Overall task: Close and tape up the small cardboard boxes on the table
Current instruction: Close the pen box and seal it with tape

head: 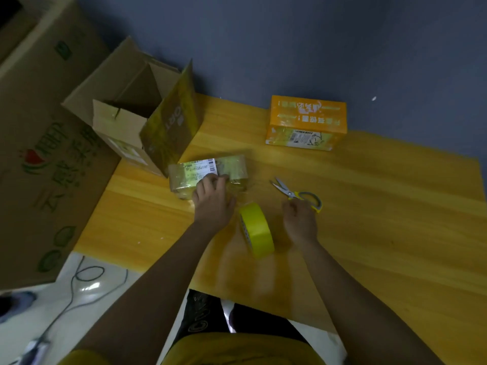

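Left hand [213, 200] presses small box [208, 173] (long axis left-right).

Blue-grey wall [290, 35], yellow wooden table [382, 206]

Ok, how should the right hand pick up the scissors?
Grip the scissors by the yellow-grey handle loops, coming from the near side. The loops point toward the right hand, already close beside them, while the blades lie flat on the table, pointing away.

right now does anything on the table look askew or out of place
The open cardboard box overhangs the table's far left corner, flaps up. The yellow tape roll stands on its edge, so it might roll.
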The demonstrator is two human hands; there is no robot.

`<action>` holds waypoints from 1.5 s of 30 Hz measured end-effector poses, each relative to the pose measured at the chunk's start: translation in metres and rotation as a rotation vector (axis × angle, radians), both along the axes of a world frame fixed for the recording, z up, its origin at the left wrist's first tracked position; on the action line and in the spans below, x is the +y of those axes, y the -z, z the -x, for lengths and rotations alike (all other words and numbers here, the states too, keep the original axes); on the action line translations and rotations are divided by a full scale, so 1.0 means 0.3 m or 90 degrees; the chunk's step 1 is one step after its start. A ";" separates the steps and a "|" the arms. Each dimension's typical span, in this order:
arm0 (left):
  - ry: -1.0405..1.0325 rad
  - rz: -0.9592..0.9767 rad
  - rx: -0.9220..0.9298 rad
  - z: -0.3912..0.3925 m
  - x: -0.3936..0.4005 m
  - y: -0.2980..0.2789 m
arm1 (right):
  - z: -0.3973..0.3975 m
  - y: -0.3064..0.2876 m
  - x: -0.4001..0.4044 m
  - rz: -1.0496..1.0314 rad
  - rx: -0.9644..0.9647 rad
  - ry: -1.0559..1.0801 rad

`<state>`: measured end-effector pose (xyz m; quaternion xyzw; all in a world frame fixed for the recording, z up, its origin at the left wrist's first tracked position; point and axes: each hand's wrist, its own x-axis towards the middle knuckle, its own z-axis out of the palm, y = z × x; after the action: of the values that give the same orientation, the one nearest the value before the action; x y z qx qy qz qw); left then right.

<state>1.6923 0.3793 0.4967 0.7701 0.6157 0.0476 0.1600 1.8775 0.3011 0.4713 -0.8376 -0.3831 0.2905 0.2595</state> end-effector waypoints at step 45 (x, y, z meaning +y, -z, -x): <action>0.058 0.229 0.078 0.005 0.013 0.003 | -0.115 -0.254 0.438 0.553 -0.234 -0.785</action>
<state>1.6908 0.3833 0.4959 0.7576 0.5873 -0.1175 0.2593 1.9119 0.4323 0.5475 -0.5344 -0.6686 0.3630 -0.3684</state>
